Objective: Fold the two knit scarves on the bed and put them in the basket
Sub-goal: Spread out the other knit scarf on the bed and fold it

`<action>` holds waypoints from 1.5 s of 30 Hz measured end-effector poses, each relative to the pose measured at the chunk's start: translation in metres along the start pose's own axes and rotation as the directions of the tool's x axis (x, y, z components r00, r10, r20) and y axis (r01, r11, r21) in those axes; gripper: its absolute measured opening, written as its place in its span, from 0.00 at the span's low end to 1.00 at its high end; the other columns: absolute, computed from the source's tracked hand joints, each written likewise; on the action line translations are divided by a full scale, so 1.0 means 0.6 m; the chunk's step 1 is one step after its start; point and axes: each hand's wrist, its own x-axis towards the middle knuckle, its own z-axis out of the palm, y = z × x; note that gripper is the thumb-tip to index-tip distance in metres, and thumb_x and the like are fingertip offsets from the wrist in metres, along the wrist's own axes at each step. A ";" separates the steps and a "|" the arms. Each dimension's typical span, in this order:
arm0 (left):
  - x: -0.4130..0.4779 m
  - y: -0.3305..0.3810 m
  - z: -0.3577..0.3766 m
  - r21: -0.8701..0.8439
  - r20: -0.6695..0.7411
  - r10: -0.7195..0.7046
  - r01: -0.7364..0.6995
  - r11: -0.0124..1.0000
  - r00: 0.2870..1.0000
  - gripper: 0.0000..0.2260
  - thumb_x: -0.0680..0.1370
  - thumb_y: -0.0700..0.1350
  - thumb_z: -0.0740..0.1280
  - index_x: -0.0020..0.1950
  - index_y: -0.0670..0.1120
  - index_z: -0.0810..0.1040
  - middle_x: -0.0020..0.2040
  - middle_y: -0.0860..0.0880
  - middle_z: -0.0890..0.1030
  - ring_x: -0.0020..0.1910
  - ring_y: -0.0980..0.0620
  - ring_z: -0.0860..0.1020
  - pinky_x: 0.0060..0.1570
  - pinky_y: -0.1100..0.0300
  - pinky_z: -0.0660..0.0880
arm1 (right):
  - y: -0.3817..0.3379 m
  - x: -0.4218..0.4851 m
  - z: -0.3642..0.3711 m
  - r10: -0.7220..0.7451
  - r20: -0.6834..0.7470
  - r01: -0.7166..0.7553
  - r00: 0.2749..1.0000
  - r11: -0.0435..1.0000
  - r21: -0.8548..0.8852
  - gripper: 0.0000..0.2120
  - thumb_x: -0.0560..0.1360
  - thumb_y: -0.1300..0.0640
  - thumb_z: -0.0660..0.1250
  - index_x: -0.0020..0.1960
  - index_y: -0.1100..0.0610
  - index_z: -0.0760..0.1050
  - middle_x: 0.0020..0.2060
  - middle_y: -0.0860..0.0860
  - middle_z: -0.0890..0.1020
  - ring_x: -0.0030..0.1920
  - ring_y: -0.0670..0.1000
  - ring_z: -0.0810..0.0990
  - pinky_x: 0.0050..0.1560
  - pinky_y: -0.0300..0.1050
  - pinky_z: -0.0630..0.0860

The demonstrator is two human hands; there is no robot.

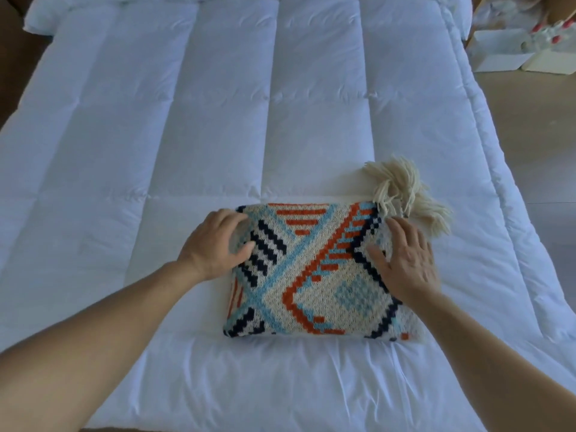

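Folded knit scarf (311, 275) lies flat on the bed (218, 120), spanning from one hand to the other. Left hand (215, 244) rests on its left edge, fingers loosely bent, gripping nothing. Right hand (405, 263) presses flat, fingers spread, cream tassels (402, 194) just beyond its fingertips.

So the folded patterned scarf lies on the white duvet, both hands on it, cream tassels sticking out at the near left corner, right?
Not quite: the head view shows the cream tassels at the far right corner of the patterned scarf, past the right hand. The rest holds: left hand on it, white duvet beneath.
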 end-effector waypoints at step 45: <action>0.051 0.021 0.057 -0.664 0.207 -0.712 0.631 0.401 0.671 0.23 0.68 0.55 0.78 0.54 0.43 0.77 0.48 0.49 0.83 0.46 0.50 0.82 0.42 0.58 0.77 | -0.013 0.231 -0.036 -0.143 0.462 0.323 0.875 0.884 -0.338 0.31 0.74 0.31 0.38 0.54 0.47 0.72 0.34 0.43 0.75 0.35 0.49 0.75 0.63 0.55 0.70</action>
